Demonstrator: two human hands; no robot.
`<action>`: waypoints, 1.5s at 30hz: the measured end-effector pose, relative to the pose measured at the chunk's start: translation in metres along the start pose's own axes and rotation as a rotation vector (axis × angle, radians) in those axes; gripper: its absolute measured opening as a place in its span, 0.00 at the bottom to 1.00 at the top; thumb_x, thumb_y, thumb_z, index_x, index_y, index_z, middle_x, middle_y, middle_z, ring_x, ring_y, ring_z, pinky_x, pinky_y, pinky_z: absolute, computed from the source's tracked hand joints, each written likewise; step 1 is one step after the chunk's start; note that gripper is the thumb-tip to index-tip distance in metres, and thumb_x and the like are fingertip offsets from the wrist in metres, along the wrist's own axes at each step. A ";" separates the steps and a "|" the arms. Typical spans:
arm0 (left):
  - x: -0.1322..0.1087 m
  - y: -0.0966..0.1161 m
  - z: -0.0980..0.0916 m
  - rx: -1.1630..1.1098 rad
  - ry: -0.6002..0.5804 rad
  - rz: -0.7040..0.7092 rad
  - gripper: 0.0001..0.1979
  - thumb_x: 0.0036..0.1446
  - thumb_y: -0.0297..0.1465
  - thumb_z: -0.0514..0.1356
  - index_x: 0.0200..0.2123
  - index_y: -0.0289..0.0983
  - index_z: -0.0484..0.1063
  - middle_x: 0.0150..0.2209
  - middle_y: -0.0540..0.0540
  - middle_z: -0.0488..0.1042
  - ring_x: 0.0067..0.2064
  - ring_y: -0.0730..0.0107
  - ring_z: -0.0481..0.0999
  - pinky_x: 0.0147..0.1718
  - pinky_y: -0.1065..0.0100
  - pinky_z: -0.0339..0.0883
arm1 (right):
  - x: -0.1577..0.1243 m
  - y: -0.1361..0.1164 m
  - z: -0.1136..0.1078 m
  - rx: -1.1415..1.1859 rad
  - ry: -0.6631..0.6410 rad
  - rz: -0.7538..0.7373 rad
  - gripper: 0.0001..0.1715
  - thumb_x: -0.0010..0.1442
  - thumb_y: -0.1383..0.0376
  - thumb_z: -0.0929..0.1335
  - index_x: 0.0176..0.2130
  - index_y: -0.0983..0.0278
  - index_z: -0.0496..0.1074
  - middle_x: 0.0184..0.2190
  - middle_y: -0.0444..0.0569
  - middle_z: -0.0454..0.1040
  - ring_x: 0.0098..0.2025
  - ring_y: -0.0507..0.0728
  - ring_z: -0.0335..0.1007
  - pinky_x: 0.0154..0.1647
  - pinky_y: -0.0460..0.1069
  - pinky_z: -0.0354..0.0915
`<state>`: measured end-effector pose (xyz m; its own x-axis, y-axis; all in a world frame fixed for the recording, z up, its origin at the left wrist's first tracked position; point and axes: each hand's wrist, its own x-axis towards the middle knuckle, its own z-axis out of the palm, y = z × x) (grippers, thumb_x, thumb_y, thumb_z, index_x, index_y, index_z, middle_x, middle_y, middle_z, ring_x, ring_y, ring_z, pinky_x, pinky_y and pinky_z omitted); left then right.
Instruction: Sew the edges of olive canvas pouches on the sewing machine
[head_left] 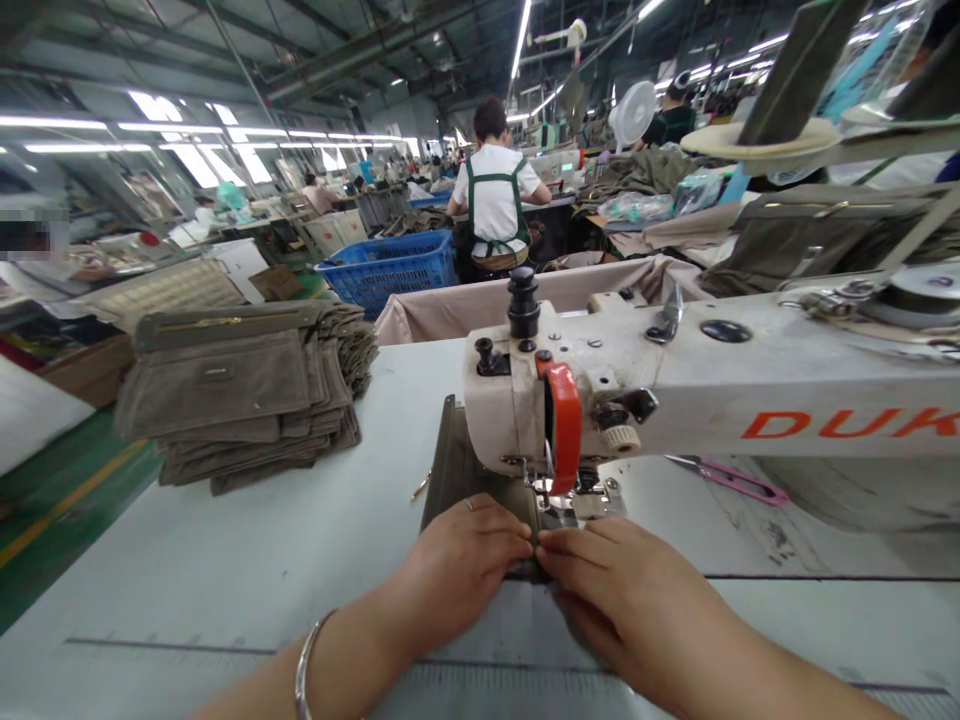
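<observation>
A dark olive fabric piece (457,462) lies flat on the white table, its right edge under the needle area of a white sewing machine (675,390). My left hand (474,545) rests over the near part of the fabric, thumb and fingers pressed together on its edge. Close beside it, my right hand (611,575) pinches the same near edge, fingertips almost touching those of the left. Both hands sit just in front of the presser foot (592,500). An orange guard (564,428) covers the machine's front. The fabric under my fingers is partly hidden.
A stack of olive fabric pieces (247,385) with zippers stands at the table's left. Pink-handled snips (739,482) lie under the machine arm. A small metal zipper pull (421,487) is near the fabric. Behind are a blue basket (390,270) and a seated co-worker (495,195).
</observation>
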<state>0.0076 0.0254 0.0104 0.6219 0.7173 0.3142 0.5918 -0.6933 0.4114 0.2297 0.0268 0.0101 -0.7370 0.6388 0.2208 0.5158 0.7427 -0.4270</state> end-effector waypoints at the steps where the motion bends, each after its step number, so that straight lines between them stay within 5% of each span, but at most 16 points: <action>1: 0.001 -0.002 0.000 0.012 -0.002 0.003 0.13 0.62 0.21 0.54 0.43 0.38 0.76 0.43 0.48 0.79 0.46 0.70 0.76 0.49 0.64 0.70 | 0.002 0.002 0.000 -0.003 -0.012 0.007 0.17 0.60 0.71 0.65 0.48 0.61 0.72 0.44 0.49 0.75 0.43 0.60 0.69 0.46 0.57 0.68; 30: 0.029 -0.051 0.005 0.188 0.019 -0.156 0.12 0.61 0.25 0.56 0.41 0.43 0.79 0.46 0.48 0.79 0.50 0.59 0.75 0.53 0.57 0.68 | 0.018 0.021 0.012 -0.163 0.029 0.135 0.18 0.63 0.66 0.62 0.51 0.60 0.73 0.43 0.52 0.76 0.41 0.64 0.71 0.40 0.58 0.68; 34: 0.031 -0.037 0.000 0.205 0.003 -0.194 0.11 0.59 0.24 0.57 0.41 0.41 0.78 0.45 0.47 0.79 0.50 0.56 0.75 0.52 0.55 0.69 | 0.018 0.021 0.009 -0.134 0.033 0.136 0.16 0.63 0.66 0.62 0.49 0.60 0.73 0.42 0.51 0.76 0.40 0.63 0.71 0.40 0.56 0.67; 39: 0.026 0.007 -0.004 0.127 -0.065 -0.317 0.08 0.56 0.24 0.63 0.40 0.37 0.76 0.39 0.46 0.79 0.43 0.60 0.77 0.47 0.59 0.72 | 0.016 0.023 0.007 -0.032 0.043 0.107 0.14 0.63 0.67 0.63 0.45 0.58 0.74 0.38 0.49 0.75 0.40 0.60 0.70 0.39 0.53 0.65; 45: 0.008 0.030 -0.005 0.078 -0.066 -0.303 0.14 0.58 0.29 0.63 0.49 0.37 0.73 0.50 0.43 0.74 0.52 0.59 0.72 0.55 0.57 0.67 | 0.011 0.027 0.003 0.020 0.013 0.063 0.14 0.63 0.68 0.63 0.46 0.59 0.74 0.38 0.49 0.74 0.41 0.59 0.69 0.40 0.53 0.63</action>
<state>0.0272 0.0107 0.0293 0.4415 0.8877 0.1306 0.7912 -0.4538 0.4099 0.2339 0.0532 -0.0016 -0.6976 0.6869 0.2038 0.5522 0.6967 -0.4579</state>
